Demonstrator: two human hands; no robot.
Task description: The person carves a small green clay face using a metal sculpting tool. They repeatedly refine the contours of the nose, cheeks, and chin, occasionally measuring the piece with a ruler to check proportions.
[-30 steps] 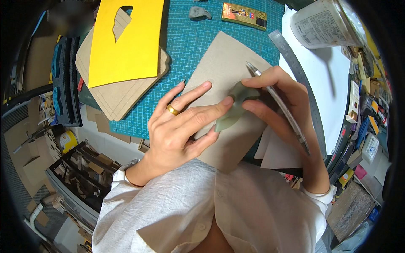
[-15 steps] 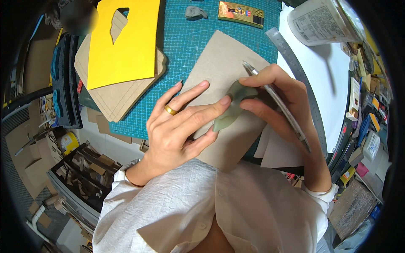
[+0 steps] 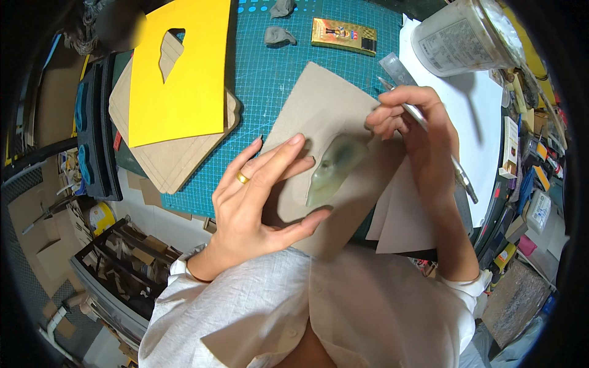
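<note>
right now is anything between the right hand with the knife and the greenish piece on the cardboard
Nothing visible stands between them. The right hand holds the craft knife just up and right of the greenish translucent piece; only bare grey cardboard lies between. The left hand presses the card on the piece's other side.

A teal cutting mat with a printed grid (image 3: 288, 67) covers the middle of the table. To the left on it lies a stack of brown cardboard sheets (image 3: 172, 153) topped by a bright yellow sheet with a cut-out hole (image 3: 184, 80). At the far edge of the mat sit two small grey lumps (image 3: 279, 35) and a flat gold-coloured box (image 3: 343, 35). On the right, a white sheet of paper (image 3: 478, 122) carries a clear plastic tub with a label (image 3: 460, 37). Beyond the right edge, small colourful boxes and packets (image 3: 527, 178) crowd together. Below the table's left side stands a dark wire crate of cardboard offcuts (image 3: 123, 257) on the floor. Light falls evenly from above.
</note>
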